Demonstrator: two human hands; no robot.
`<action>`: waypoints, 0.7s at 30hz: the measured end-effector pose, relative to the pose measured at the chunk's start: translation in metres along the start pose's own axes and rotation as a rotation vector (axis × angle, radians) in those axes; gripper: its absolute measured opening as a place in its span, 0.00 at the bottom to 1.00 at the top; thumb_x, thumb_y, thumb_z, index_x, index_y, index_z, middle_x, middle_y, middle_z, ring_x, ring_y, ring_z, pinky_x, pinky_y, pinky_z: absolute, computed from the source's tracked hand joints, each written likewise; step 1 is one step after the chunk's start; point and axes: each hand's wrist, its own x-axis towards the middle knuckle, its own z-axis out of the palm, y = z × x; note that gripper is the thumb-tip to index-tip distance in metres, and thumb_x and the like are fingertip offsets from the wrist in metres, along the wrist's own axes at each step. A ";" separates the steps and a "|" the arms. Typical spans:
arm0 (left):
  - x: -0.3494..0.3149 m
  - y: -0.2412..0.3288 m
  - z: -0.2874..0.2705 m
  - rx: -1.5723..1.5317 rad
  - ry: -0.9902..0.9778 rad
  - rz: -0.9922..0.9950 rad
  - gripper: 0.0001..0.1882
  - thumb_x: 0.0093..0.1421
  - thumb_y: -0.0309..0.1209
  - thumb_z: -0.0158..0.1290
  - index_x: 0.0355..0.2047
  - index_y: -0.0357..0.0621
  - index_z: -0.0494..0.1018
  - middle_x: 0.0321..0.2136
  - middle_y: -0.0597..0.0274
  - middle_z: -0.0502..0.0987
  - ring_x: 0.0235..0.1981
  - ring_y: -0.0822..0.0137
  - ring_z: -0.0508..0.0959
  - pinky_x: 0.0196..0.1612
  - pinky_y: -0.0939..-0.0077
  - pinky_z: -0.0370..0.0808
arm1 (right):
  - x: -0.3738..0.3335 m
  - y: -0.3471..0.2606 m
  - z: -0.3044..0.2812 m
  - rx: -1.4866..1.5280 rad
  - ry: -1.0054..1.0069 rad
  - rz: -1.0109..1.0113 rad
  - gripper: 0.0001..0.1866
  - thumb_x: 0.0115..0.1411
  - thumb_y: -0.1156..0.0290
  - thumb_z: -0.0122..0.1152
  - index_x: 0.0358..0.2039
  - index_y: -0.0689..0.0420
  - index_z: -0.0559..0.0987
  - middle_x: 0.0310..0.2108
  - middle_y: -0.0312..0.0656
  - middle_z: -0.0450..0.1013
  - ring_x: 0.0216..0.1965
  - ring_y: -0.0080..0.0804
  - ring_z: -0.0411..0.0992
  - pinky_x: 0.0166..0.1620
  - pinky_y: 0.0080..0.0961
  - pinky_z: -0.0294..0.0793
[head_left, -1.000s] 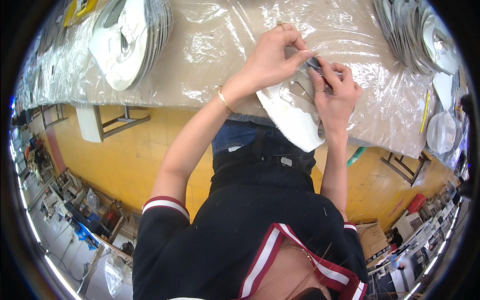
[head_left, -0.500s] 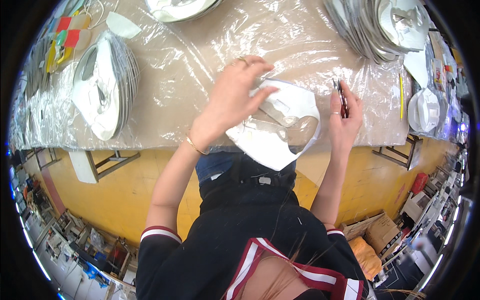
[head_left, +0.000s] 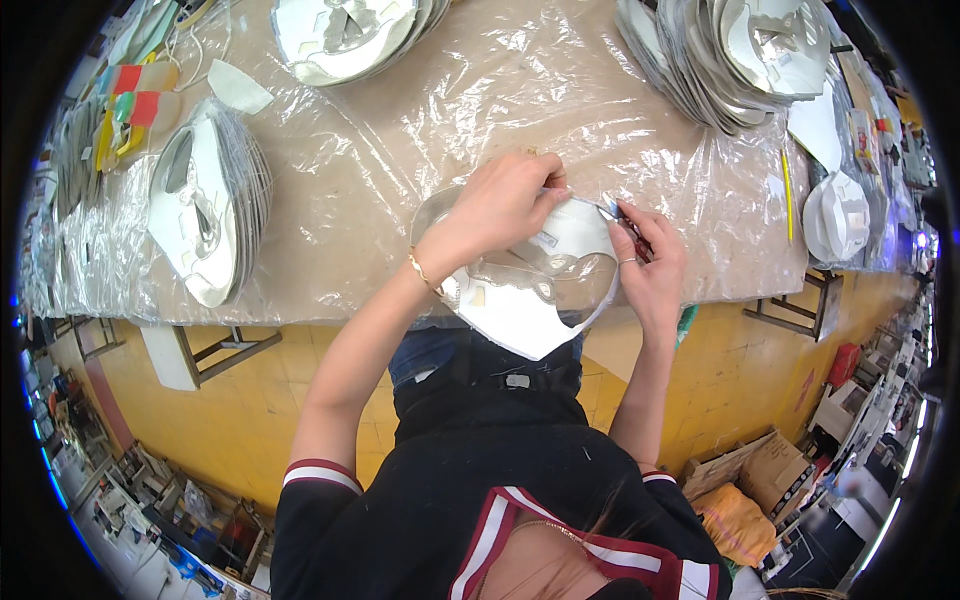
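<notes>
A flat shoe upper (head_left: 522, 325), white with see-through grey sections, lies at the table's near edge, its lower part overhanging toward my lap. My left hand (head_left: 512, 200) reaches across its upper left side, thumb and fingertips pinched together on the far edge. At that edge's right end, my right hand (head_left: 650, 262) is closed round small thread snips (head_left: 628, 228) with dark red handles. The blades meet the upper's rim, a short way from my left fingertips. My fingers hide whether the blades are apart.
Stacks of similar uppers stand at the left (head_left: 205, 215), top middle (head_left: 345, 40) and upper right (head_left: 770, 50). A smaller white stack (head_left: 838, 218) and a yellow stick (head_left: 787, 195) lie at the right. Clear plastic sheeting (head_left: 350, 210) covers the table. Yellow floor (head_left: 270, 390) shows below.
My left hand has moved right along the upper, its spread fingers now pinching the far edge. My right hand has brought the snips left, from beside the upper onto its rim.
</notes>
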 end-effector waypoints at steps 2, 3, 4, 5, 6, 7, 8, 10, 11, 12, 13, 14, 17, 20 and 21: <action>0.000 0.002 -0.002 -0.063 -0.125 -0.041 0.11 0.55 0.35 0.59 0.33 0.39 0.77 0.31 0.52 0.79 0.38 0.52 0.78 0.42 0.62 0.73 | 0.001 0.000 -0.003 0.006 -0.031 -0.039 0.14 0.59 0.75 0.61 0.47 0.60 0.80 0.36 0.38 0.73 0.34 0.21 0.71 0.39 0.17 0.70; 0.000 0.004 -0.002 -0.032 -0.167 -0.010 0.13 0.55 0.37 0.59 0.34 0.41 0.78 0.32 0.52 0.79 0.38 0.52 0.78 0.42 0.62 0.73 | 0.001 0.001 -0.005 0.010 -0.045 -0.071 0.14 0.59 0.75 0.62 0.46 0.59 0.80 0.35 0.38 0.74 0.33 0.22 0.72 0.39 0.18 0.70; 0.001 0.005 -0.002 0.009 -0.187 0.028 0.14 0.54 0.39 0.59 0.36 0.42 0.79 0.32 0.52 0.80 0.38 0.52 0.79 0.41 0.62 0.74 | 0.000 0.001 -0.008 -0.089 -0.049 -0.126 0.14 0.58 0.74 0.62 0.46 0.59 0.80 0.35 0.38 0.74 0.33 0.23 0.71 0.40 0.20 0.68; 0.002 0.006 -0.002 0.057 -0.214 0.057 0.16 0.53 0.41 0.60 0.37 0.44 0.80 0.33 0.52 0.81 0.39 0.52 0.79 0.41 0.62 0.74 | -0.001 0.001 -0.012 -0.187 -0.053 -0.181 0.14 0.58 0.73 0.62 0.46 0.58 0.80 0.34 0.38 0.74 0.33 0.24 0.71 0.42 0.22 0.66; 0.002 0.007 -0.002 0.048 -0.210 0.066 0.16 0.54 0.41 0.59 0.38 0.45 0.80 0.34 0.52 0.81 0.39 0.52 0.79 0.41 0.62 0.74 | -0.003 0.001 -0.014 -0.281 -0.051 -0.231 0.15 0.57 0.72 0.63 0.46 0.57 0.81 0.34 0.38 0.74 0.32 0.25 0.71 0.43 0.24 0.65; 0.002 0.008 -0.002 0.045 -0.216 0.067 0.17 0.54 0.41 0.59 0.39 0.45 0.80 0.34 0.52 0.81 0.39 0.52 0.79 0.42 0.62 0.74 | -0.004 0.001 -0.016 -0.325 -0.022 -0.261 0.15 0.57 0.69 0.64 0.45 0.55 0.81 0.34 0.36 0.74 0.32 0.25 0.71 0.44 0.25 0.61; 0.002 0.009 -0.003 0.047 -0.233 0.058 0.17 0.54 0.42 0.59 0.40 0.45 0.80 0.35 0.52 0.81 0.40 0.52 0.79 0.42 0.62 0.74 | -0.006 0.001 -0.018 -0.367 0.010 -0.285 0.15 0.56 0.67 0.65 0.45 0.52 0.82 0.33 0.35 0.74 0.31 0.26 0.70 0.44 0.27 0.57; 0.001 0.010 -0.005 0.018 -0.255 0.043 0.16 0.56 0.41 0.58 0.38 0.42 0.80 0.35 0.54 0.80 0.38 0.52 0.79 0.42 0.64 0.74 | -0.010 0.000 -0.021 -0.435 0.044 -0.314 0.15 0.55 0.64 0.66 0.44 0.49 0.83 0.32 0.33 0.74 0.31 0.26 0.69 0.45 0.29 0.54; 0.001 0.010 -0.005 0.006 -0.263 0.030 0.16 0.57 0.40 0.57 0.37 0.41 0.80 0.35 0.55 0.80 0.38 0.53 0.78 0.42 0.65 0.73 | -0.011 -0.001 -0.023 -0.459 0.046 -0.322 0.15 0.55 0.64 0.66 0.44 0.49 0.83 0.32 0.33 0.74 0.31 0.26 0.69 0.44 0.29 0.55; 0.001 0.011 -0.006 0.012 -0.275 0.038 0.16 0.57 0.40 0.57 0.37 0.41 0.80 0.35 0.55 0.80 0.38 0.53 0.78 0.42 0.65 0.73 | -0.011 -0.002 -0.025 -0.483 0.047 -0.332 0.15 0.55 0.64 0.66 0.44 0.49 0.83 0.32 0.33 0.73 0.31 0.26 0.69 0.44 0.30 0.55; 0.000 0.012 -0.006 0.019 -0.280 0.046 0.16 0.57 0.40 0.57 0.37 0.41 0.80 0.35 0.55 0.80 0.38 0.53 0.78 0.41 0.65 0.73 | -0.011 -0.003 -0.025 -0.485 0.050 -0.341 0.15 0.55 0.64 0.66 0.44 0.48 0.83 0.32 0.33 0.73 0.31 0.26 0.69 0.45 0.30 0.55; 0.000 0.012 -0.007 0.029 -0.280 0.048 0.16 0.57 0.40 0.57 0.37 0.40 0.80 0.35 0.55 0.80 0.38 0.53 0.78 0.41 0.65 0.73 | -0.011 -0.004 -0.025 -0.486 0.052 -0.350 0.15 0.55 0.64 0.66 0.44 0.48 0.83 0.32 0.33 0.73 0.30 0.26 0.69 0.45 0.30 0.55; 0.000 0.015 -0.006 0.056 -0.280 0.069 0.17 0.57 0.41 0.57 0.37 0.40 0.79 0.36 0.54 0.80 0.38 0.53 0.78 0.41 0.64 0.73 | -0.009 -0.007 -0.023 -0.522 0.084 -0.417 0.15 0.54 0.64 0.67 0.44 0.46 0.83 0.32 0.32 0.73 0.30 0.26 0.68 0.46 0.31 0.55; 0.000 0.016 -0.006 0.053 -0.288 0.056 0.17 0.57 0.42 0.57 0.37 0.40 0.79 0.36 0.54 0.80 0.39 0.52 0.78 0.42 0.64 0.73 | -0.008 -0.007 -0.020 -0.564 0.114 -0.469 0.15 0.53 0.63 0.67 0.43 0.43 0.83 0.32 0.30 0.73 0.30 0.24 0.68 0.47 0.32 0.55; 0.000 0.016 -0.006 0.058 -0.293 0.063 0.18 0.57 0.42 0.56 0.37 0.39 0.79 0.36 0.54 0.80 0.39 0.51 0.78 0.41 0.63 0.73 | -0.007 -0.007 -0.019 -0.575 0.122 -0.481 0.16 0.52 0.63 0.68 0.43 0.43 0.83 0.32 0.29 0.73 0.30 0.24 0.68 0.48 0.32 0.55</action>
